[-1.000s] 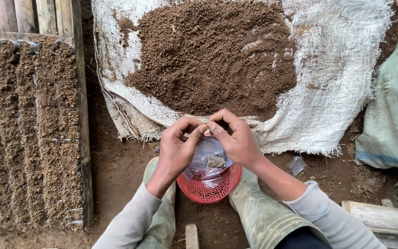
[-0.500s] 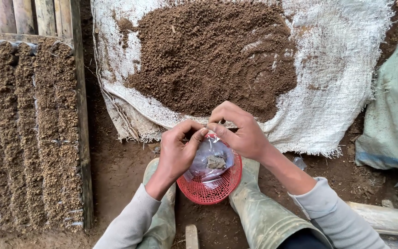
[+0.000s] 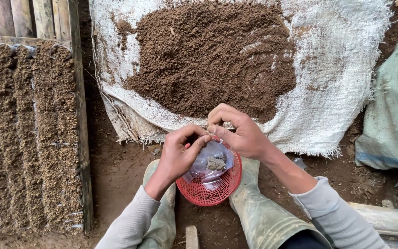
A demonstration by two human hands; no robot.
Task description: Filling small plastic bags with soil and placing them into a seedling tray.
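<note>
Since both our hands pinch the clear plastic bag (image 3: 210, 162) by its mouth, left hand (image 3: 178, 154) and right hand (image 3: 240, 133), it hangs over the red basket (image 3: 210, 189) at lower centre, catching spills.

An outdoor plant nursery or small farm plot, seen from above. The ground is bare brown earth. A heap of loose soil (image 3: 210, 57) lies spread on a white woven sack (image 3: 332, 99). At the left, rows of small soil-filled seedling bags (image 3: 28, 138) stand packed inside a wooden frame (image 3: 80, 120). Muddy rubber boots (image 3: 259, 212) stand on the dirt.
</note>
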